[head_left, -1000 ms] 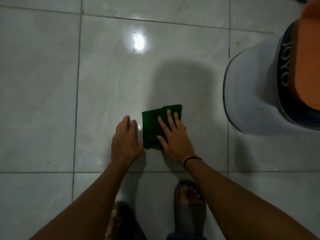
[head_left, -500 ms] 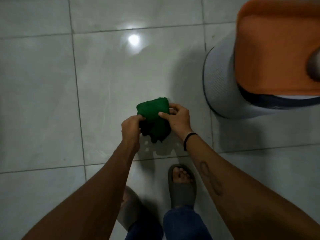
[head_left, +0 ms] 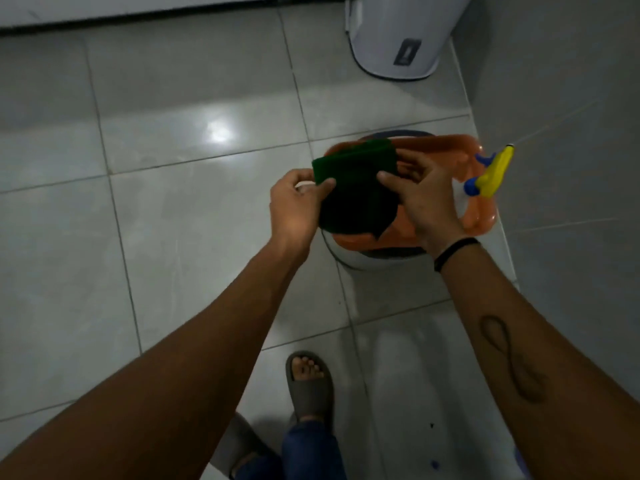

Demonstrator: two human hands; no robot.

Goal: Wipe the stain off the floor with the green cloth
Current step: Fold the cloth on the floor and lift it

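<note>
Head view, looking down on a floor of pale grey glossy tiles (head_left: 194, 216). At the centre of the frame both bare hands hold a folded dark green cloth (head_left: 356, 195) in the air, clear of the floor. The left hand (head_left: 296, 206) pinches the cloth's left edge between thumb and fingers; the right hand (head_left: 422, 195), with a thin black band at the wrist, is closed on its right edge, thumb on top. Behind and below the cloth lies an orange plastic tray (head_left: 446, 150), resting on a round white container with a dark rim (head_left: 374, 259). A spray bottle with a yellow and blue trigger head (head_left: 490, 174) stands at the tray's right side; its body is pale and hard to make out. A white plastic bin (head_left: 398, 39) occupies the upper right. At bottom centre, a grey slide sandal (head_left: 310, 393) on one foot.
</note>
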